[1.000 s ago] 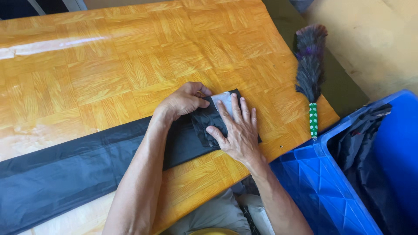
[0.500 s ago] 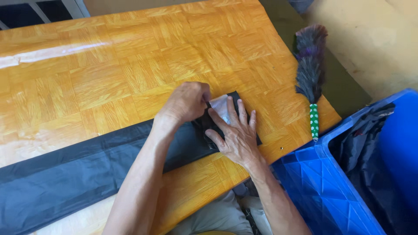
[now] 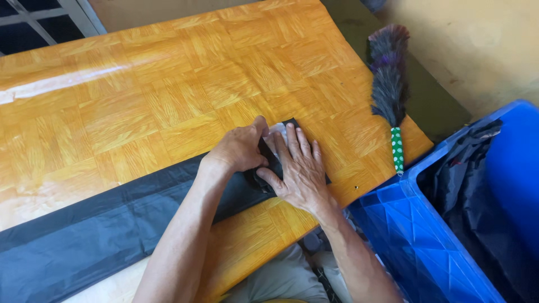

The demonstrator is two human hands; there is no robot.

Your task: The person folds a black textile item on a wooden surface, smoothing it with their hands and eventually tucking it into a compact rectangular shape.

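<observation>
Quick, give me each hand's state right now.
Left hand: curled, gripping the folded end of the black plastic bag.
Right hand: open, fingers spread, pressed flat on that same end.

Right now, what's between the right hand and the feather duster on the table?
Head view: only bare wooden tabletop lies between the right hand and the feather duster. The hand rests on the black plastic bag.

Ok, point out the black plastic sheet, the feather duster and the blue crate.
black plastic sheet point(image 3: 95, 235), head view, on its flat middle stretch.
feather duster point(image 3: 387, 84), head view, on the dark feathers.
blue crate point(image 3: 415, 235), head view, on its outer wall.
</observation>
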